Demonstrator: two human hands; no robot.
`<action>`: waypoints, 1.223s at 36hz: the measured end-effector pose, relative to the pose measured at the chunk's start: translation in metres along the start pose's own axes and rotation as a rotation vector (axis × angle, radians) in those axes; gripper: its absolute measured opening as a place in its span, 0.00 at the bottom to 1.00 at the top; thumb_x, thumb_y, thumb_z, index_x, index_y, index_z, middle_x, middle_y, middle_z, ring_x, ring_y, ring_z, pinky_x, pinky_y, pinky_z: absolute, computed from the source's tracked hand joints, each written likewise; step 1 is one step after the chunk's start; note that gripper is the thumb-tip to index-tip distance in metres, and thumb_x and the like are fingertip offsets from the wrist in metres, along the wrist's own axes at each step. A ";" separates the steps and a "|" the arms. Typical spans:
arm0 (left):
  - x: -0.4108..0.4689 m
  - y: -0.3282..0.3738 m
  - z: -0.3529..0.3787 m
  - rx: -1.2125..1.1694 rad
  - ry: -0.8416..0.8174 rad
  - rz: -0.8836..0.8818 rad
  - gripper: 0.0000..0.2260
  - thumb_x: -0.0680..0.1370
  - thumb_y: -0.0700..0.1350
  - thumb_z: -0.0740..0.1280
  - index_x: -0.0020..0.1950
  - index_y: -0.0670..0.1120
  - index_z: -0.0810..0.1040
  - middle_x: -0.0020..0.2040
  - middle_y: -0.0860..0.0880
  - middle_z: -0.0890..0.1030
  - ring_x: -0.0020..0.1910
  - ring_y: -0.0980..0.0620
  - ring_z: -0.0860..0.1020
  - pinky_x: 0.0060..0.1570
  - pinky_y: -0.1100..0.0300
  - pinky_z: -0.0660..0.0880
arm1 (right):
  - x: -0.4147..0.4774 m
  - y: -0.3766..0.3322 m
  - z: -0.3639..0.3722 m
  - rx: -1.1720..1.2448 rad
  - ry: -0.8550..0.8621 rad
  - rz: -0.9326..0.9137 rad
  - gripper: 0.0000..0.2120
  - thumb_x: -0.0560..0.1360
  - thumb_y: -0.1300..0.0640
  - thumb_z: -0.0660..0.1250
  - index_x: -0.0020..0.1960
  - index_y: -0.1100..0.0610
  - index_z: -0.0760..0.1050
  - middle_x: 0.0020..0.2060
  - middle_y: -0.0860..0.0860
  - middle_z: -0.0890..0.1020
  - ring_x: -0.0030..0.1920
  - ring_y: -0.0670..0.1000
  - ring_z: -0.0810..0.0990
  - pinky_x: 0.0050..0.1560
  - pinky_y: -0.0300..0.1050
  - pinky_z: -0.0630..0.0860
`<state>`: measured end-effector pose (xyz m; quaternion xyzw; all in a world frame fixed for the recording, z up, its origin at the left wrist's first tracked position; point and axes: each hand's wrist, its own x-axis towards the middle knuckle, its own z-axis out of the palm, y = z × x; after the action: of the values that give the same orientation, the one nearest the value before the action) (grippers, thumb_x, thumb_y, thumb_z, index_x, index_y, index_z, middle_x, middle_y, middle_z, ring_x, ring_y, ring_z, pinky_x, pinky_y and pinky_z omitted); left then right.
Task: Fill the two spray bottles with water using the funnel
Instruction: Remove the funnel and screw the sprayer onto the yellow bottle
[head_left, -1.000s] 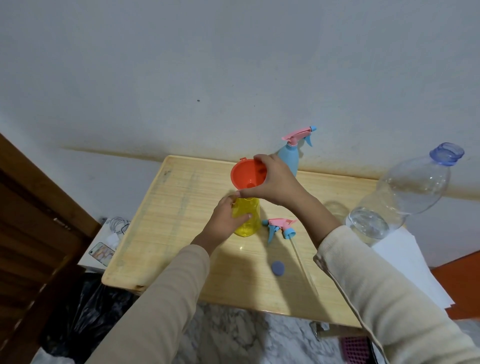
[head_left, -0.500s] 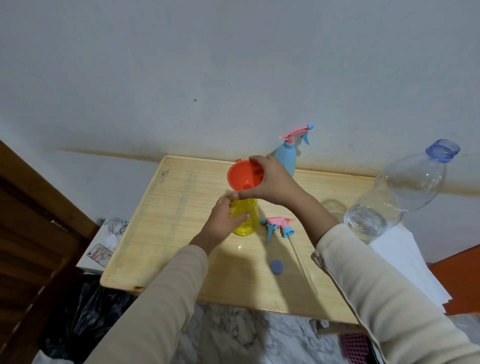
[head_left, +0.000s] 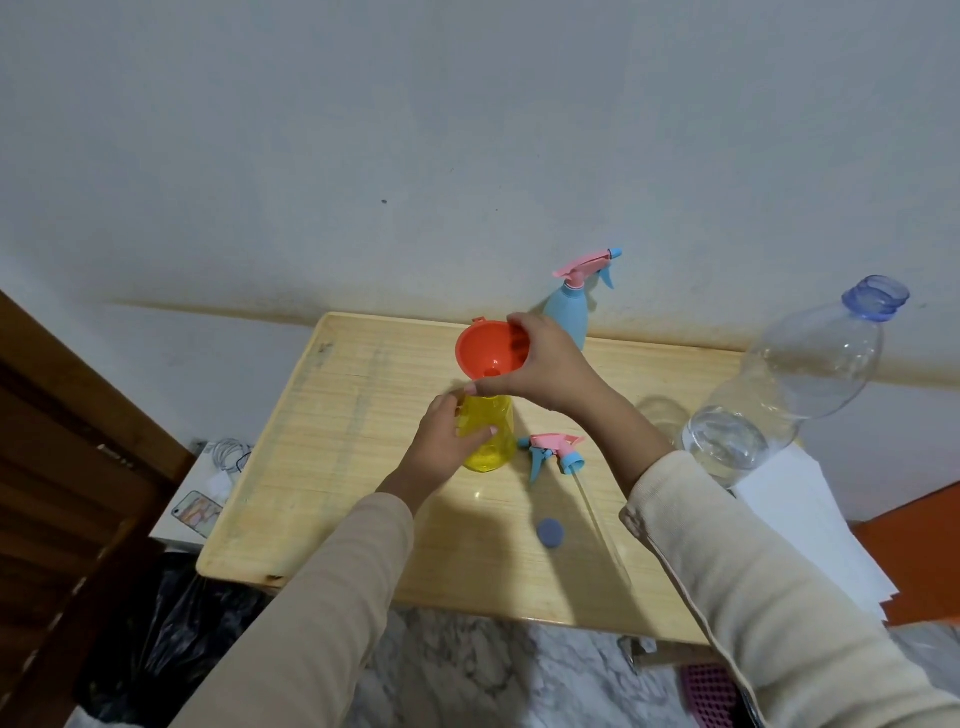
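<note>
Centrally, on a pale wooden table (head_left: 332, 467), the left hand (head_left: 441, 441) wraps around an uncapped yellow spray bottle (head_left: 493, 436), fingers curled against its side. Directly above, the right hand (head_left: 545, 364) pinches the rim of an orange funnel (head_left: 488, 348) between thumb and fingers (whether its spout is already inside the bottle neck cannot be told). Just right of the yellow bottle lies its removed pink-and-blue spray head (head_left: 553, 452), with a small blue cap (head_left: 549, 532) nearer the front edge. A blue spray bottle (head_left: 569, 317), trigger head still on, stands upright by the wall. At the table's right end stands a large clear water bottle (head_left: 789, 384), open-topped.
</note>
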<state>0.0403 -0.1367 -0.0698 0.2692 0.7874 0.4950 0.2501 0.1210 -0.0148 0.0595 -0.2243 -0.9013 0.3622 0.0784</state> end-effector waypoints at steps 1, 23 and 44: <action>-0.001 0.000 0.000 -0.003 0.001 0.002 0.29 0.73 0.47 0.73 0.71 0.48 0.66 0.65 0.47 0.70 0.65 0.49 0.71 0.65 0.48 0.70 | -0.001 0.001 0.000 0.014 0.012 0.009 0.47 0.60 0.45 0.80 0.71 0.57 0.62 0.63 0.54 0.69 0.62 0.53 0.70 0.52 0.42 0.68; -0.008 -0.002 0.004 -0.127 0.042 0.032 0.29 0.69 0.49 0.74 0.69 0.48 0.70 0.62 0.48 0.69 0.61 0.53 0.71 0.60 0.57 0.71 | -0.034 0.094 -0.018 0.080 0.223 0.303 0.46 0.61 0.50 0.80 0.71 0.61 0.61 0.65 0.58 0.62 0.63 0.55 0.69 0.58 0.37 0.64; -0.013 -0.002 0.010 -0.146 0.065 0.022 0.38 0.62 0.63 0.69 0.70 0.52 0.68 0.63 0.51 0.68 0.62 0.56 0.70 0.60 0.61 0.70 | -0.035 0.171 0.011 0.086 0.211 0.468 0.42 0.65 0.56 0.77 0.71 0.64 0.58 0.67 0.62 0.64 0.66 0.59 0.66 0.63 0.46 0.66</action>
<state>0.0562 -0.1397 -0.0741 0.2427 0.7539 0.5624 0.2377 0.2081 0.0713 -0.0655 -0.4597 -0.7956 0.3829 0.0953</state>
